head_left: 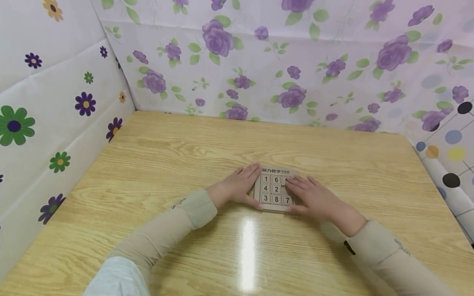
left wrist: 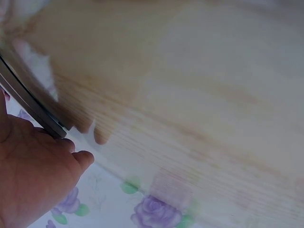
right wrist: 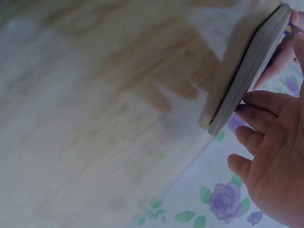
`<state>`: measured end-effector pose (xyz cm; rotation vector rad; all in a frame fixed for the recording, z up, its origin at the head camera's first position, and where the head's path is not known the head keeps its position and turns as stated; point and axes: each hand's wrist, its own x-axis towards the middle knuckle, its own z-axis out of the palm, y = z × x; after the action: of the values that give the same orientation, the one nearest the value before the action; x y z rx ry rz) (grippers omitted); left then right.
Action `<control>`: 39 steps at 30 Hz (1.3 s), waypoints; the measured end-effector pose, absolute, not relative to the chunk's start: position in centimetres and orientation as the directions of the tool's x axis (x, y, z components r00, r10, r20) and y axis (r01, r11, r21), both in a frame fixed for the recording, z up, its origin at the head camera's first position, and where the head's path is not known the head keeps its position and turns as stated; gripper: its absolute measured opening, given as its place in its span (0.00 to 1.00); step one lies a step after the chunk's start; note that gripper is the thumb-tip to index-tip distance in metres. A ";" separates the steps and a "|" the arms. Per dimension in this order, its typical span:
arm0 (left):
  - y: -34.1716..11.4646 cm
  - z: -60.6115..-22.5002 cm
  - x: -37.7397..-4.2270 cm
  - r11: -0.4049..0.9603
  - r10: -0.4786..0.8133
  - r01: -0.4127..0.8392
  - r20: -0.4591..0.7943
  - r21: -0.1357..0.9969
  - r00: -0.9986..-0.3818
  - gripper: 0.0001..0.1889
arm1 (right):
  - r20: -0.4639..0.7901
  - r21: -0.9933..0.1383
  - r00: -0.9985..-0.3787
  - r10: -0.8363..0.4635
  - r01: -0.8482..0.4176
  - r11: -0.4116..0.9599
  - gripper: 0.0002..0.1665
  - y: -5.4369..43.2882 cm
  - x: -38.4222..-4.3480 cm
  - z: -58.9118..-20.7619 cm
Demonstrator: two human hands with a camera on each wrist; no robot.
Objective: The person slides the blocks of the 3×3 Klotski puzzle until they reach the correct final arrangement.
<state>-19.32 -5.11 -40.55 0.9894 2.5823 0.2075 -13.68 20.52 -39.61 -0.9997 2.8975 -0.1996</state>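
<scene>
A flat sliding number puzzle (head_left: 277, 208) lies on the wood-grain table, with square numbered tiles and printed characters along its far edge. My left hand (head_left: 240, 183) rests along its left side, straight fingers at the far corner and thumb at the near one. My right hand (head_left: 314, 198) lies at the right side, its fingertips over the upper right tile (head_left: 285, 180), whose number is mostly covered; the thumb touches the near right corner. Under these fingers, the middle row's right slot is partly hidden. Both wrist views show the puzzle's edge (left wrist: 33, 102) beside extended fingers.
The glossy table (head_left: 177, 144) reflects a bright light strip near its front. Floral cloth (head_left: 259, 61) hangs behind it, and daisy-patterned cloth (head_left: 40, 94) covers the left side. Dotted cloth (head_left: 444, 144) hangs at the right. Beige sleeves cover both forearms.
</scene>
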 end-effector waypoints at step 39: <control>-5.1 -40.3 -19.3 0.738 0.675 0.631 -0.290 0.241 -0.679 0.64 | -0.062 -0.199 -0.766 -0.640 -0.619 0.760 0.45 19.2 -14.5 -39.4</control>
<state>-19.28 -5.08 -40.32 1.0072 2.5801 0.1704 -14.54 19.15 -39.42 -1.0153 2.8280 -0.2528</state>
